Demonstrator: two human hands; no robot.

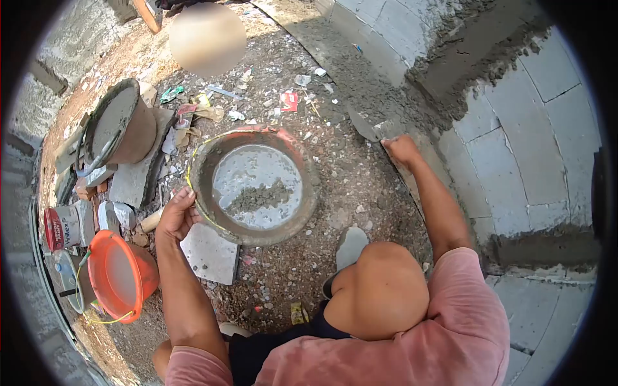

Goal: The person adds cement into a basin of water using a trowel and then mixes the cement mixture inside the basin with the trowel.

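My left hand (180, 213) grips the left rim of a mortar-smeared bucket (308, 186), with its fingers bent at the yellow cord on the edge. Watery grey liquid with a lump of wet mortar (261, 197) lies inside that bucket. On the right, my right hand (402, 152) is closed round the handle of a trowel (363, 125). The trowel's blade points up and left, over wet mortar (380, 96) spread along the foot of the block wall. Most of the handle is hidden in my fist.
An orange bucket (149, 273) of cloudy liquid, a paint tub (62, 228) and a large bucket of mortar (138, 132) stand at left. A flat slab (210, 254) lies below the middle bucket. Litter covers the ground. The grey block wall (515, 161) rises at right.
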